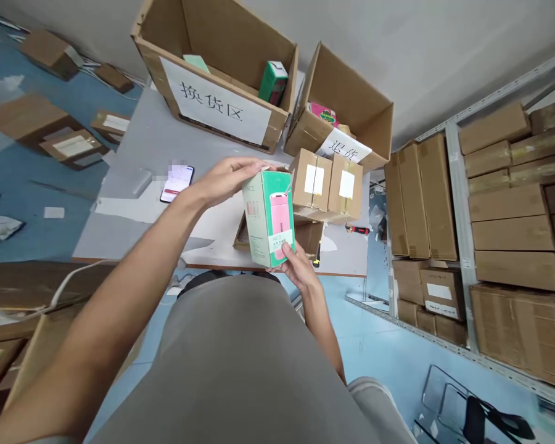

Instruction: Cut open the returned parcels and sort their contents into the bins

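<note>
Between my two hands is a green and white product box with a pink bottle-shaped item printed on its front. My left hand lies over its top edge, fingers across the upper corner. Low on the right side, my right hand grips the bottom corner with the thumb on the front face. Behind and below the product box, an opened shallow cardboard box rests on the table, partly hidden. Two taped cardboard boxes with white labels stand just to the right.
At the back stand two large open cartons with handwritten signs, the left carton and the right carton, with small boxes inside. A lit phone lies on the left. A red-handled tool is near the right edge. Shelves hold several cartons.
</note>
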